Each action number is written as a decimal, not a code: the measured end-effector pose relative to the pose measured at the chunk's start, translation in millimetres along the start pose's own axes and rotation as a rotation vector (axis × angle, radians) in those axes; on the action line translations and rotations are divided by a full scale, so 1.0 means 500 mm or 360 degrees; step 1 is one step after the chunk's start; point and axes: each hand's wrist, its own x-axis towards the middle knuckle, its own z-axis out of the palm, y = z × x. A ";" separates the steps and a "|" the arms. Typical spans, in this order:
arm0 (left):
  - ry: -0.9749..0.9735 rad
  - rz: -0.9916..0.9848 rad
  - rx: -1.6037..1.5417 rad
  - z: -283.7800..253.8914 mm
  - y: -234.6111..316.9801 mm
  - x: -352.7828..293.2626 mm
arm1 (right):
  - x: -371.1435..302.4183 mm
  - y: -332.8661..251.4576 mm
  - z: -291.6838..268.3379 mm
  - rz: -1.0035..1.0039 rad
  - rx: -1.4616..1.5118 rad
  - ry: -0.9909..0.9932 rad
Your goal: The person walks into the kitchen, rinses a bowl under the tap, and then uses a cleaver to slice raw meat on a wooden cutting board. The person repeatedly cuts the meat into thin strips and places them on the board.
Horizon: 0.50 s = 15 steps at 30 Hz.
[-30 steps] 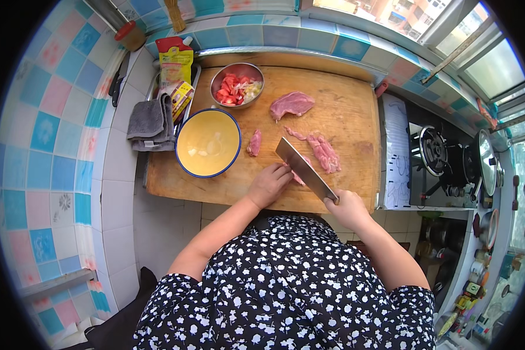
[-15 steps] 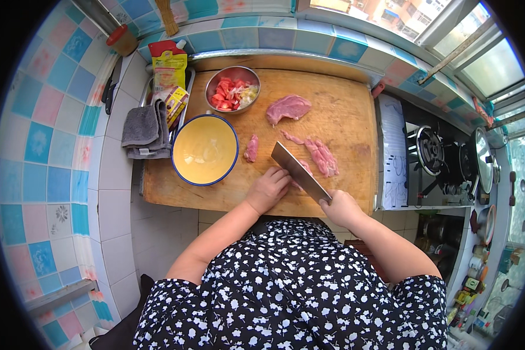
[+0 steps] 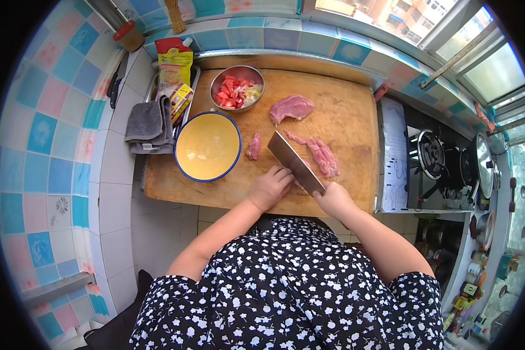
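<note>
One slab of meat (image 3: 292, 108) lies on the far half of the board (image 3: 347, 114), a strip (image 3: 322, 157) to the right of the cleaver (image 3: 296, 164), and a small piece (image 3: 254, 146) near the yellow bowl (image 3: 208, 146). The right hand (image 3: 336, 201) is wrapped round the cleaver's handle, the blade slanting away leftward. The left hand (image 3: 270, 189) has its fingers bunched at the blade; whether they pinch anything, I cannot tell.

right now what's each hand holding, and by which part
The right hand holds the cleaver by its handle end; whether the left hand, curled beside it, holds anything cannot be told.
</note>
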 end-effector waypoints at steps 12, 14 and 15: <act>-0.0003 0.0041 0.0042 0.008 -0.002 -0.005 | 0.055 -0.045 0.023 -0.0140 0.0113 0.0136; 0.0000 0.0000 0.0014 0.010 -0.002 -0.003 | 0.006 0.008 0.015 -0.0041 0.0164 0.0092; 0.0004 0.0005 0.0014 0.009 -0.001 -0.002 | -0.017 0.041 0.017 0.0022 0.0213 0.0049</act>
